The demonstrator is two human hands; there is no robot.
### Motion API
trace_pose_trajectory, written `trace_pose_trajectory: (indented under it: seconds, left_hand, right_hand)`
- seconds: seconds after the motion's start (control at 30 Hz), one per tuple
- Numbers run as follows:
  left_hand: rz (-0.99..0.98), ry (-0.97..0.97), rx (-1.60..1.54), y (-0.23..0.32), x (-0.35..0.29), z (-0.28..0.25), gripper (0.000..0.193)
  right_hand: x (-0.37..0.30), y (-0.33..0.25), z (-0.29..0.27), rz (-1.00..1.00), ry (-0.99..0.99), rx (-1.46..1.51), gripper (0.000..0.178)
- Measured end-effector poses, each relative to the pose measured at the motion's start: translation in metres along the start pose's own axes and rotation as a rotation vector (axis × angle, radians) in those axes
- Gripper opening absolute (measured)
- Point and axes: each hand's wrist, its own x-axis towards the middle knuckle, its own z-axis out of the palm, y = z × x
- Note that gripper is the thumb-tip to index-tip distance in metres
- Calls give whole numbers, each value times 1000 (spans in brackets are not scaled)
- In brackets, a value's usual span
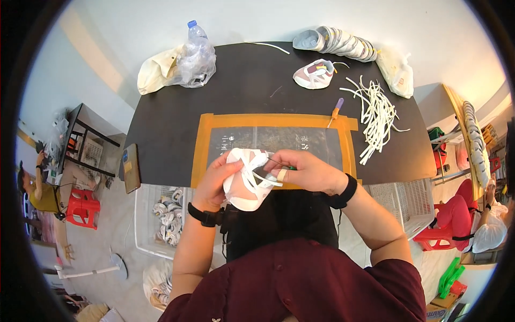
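Observation:
My left hand (215, 180) grips a small pink and white shoe upper (248, 188) by its left side, above the table's near edge. White lace (252, 167) crosses the upper's front, and a loose end sticks out to the right. At the upper's right side, my right hand (306, 170) is closed round a thin, dark-shafted tool with a bit of green at its handle (292, 168). The shaft points toward the lace; its tip is too small to make out. A tan band wraps one finger of that hand.
Orange tape frames a clear sheet (279, 138) on the dark table (166, 115). To the right lie white laces (375, 121) and a purple-and-orange-handled tool (336, 111). Behind are another shoe upper (314, 75) and stacked uppers (343, 44). A phone (131, 167) rests at the left edge.

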Motion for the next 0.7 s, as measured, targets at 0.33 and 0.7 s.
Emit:
trace_pose_trajectory:
  seconds: [0.33, 0.7]
  left_hand:
    - [278, 272, 8, -13, 12, 14, 22]
    - [269, 313, 215, -60, -33, 27, 10]
  right_hand:
    - [-4, 16, 14, 66, 256, -21, 17]
    - [-1, 31, 39, 73, 379, 221, 10]
